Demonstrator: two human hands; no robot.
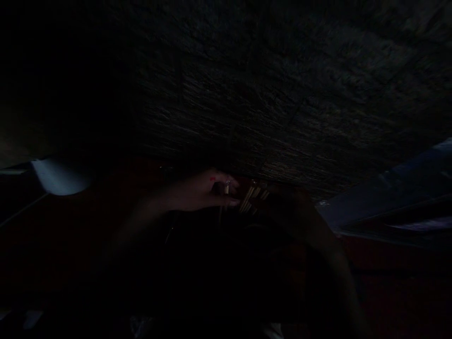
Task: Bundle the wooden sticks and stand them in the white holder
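Note:
The picture is very dark. My left hand (206,190) reaches in from the left, its thumb and fingers curved with a gap between them. A small shiny piece (227,187) shows at its fingers; whether it is worn or held I cannot make out. Just right of the fingertips are several thin, pale yellow stick-like pieces (251,197), lying slanted side by side. My right hand (289,207) comes in from the right, close to these pieces. Its fingers are lost in shadow.
A rough, dark, grained surface (240,103) fills the upper part of the view. A pale rounded object (61,176) is at the left. A bluish-grey slanted edge (381,193) runs along the right. Reddish dark surface (395,282) shows at lower right.

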